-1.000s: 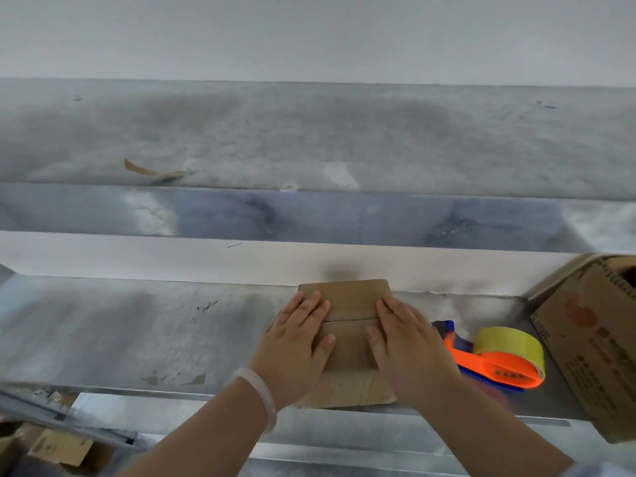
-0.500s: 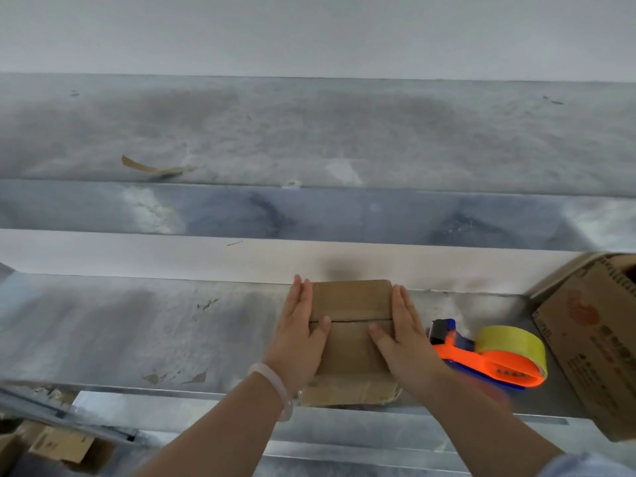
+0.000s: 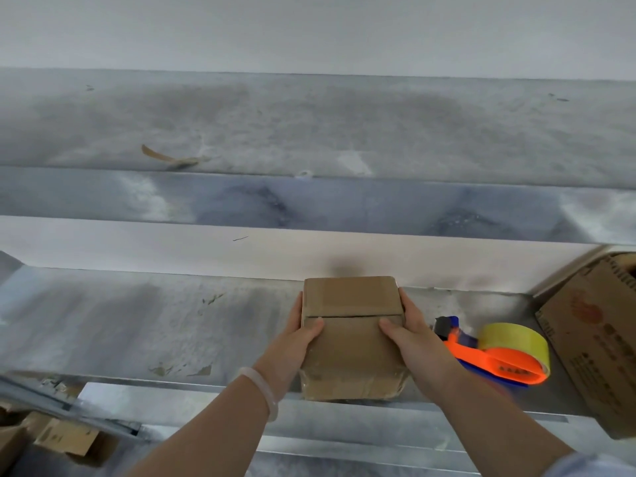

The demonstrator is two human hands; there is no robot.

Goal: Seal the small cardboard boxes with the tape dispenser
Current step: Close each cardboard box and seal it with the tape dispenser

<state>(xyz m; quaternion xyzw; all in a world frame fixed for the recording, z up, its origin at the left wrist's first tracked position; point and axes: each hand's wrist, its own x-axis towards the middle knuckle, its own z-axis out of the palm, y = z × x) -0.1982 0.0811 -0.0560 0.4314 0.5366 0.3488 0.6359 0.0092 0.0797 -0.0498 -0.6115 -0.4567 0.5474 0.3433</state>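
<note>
A small brown cardboard box [image 3: 351, 342] sits near the front edge of the metal table [image 3: 137, 325], its two top flaps folded shut with a seam across the middle. My left hand [image 3: 292, 346] grips the box's left side, thumb on top. On the box's right side my right hand [image 3: 413, 342] holds it the same way. The tape dispenser [image 3: 495, 359], orange and blue with a yellow roll, lies on the table just right of my right hand, untouched.
A large open cardboard carton [image 3: 599, 342] stands at the right edge. A raised metal shelf [image 3: 309, 132] runs behind, with a scrap of brown tape [image 3: 168, 157] on it. Flat cardboard pieces [image 3: 51, 438] lie below the table at lower left.
My hands slid off the top flaps to the box's sides and now grip it. The box looks lifted or tilted nearer to me.
</note>
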